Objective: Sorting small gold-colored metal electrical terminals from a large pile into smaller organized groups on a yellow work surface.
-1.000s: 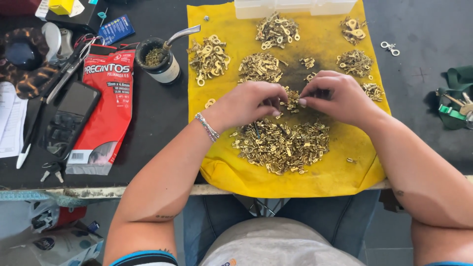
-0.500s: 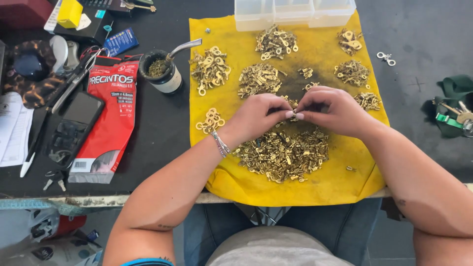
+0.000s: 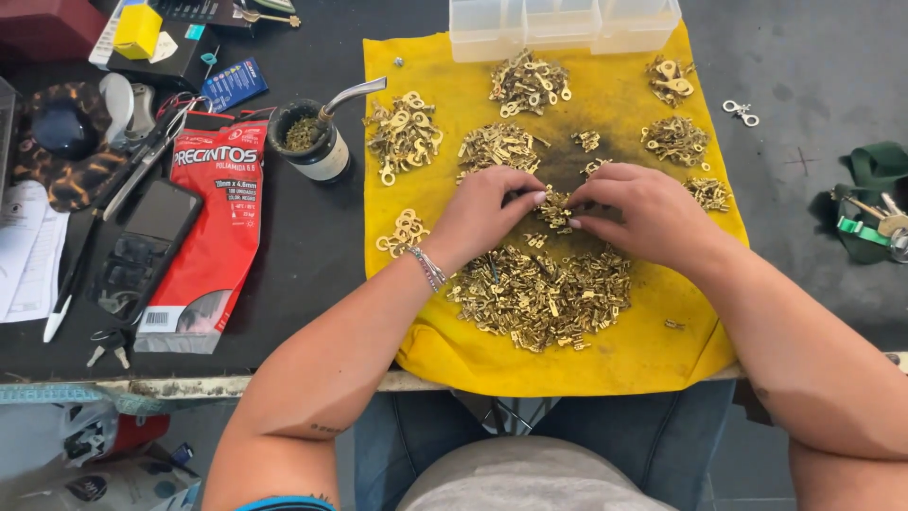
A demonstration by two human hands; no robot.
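At the far left of the frame a pen [image 3: 68,284] lies on the dark table [image 3: 322,274], with scissors [image 3: 142,166] above it and a black phone [image 3: 142,248] just to its right. Beside the phone lies a red packet [image 3: 213,218], and upper left of centre stands a small dark cup [image 3: 307,142] with a metal straw slanting out of it. A yellow cloth [image 3: 653,350] covers the middle of the table and hangs over its near edge. On the cloth's left part sit a small pile of brass ring terminals [image 3: 404,137] and, lower, a few loose rings [image 3: 405,230].

The left hand [image 3: 487,213] rests at the frame's centre, fingers curled narrow and pinched on small brass terminals [image 3: 553,206] that lie between both hands; a bracelet [image 3: 430,270] circles its wrist. Just below the hands spreads the large heap of brass terminals [image 3: 544,295]. The right hand [image 3: 643,213] meets the left, its fingertips likewise closed on the same little cluster. Further piles lie above, near a clear plastic organiser box [image 3: 563,24] at the top edge. On the right of the frame, off the cloth, two silver ring terminals [image 3: 742,112] lie on the table, and a green strap with keys [image 3: 875,213] sits at the far right.
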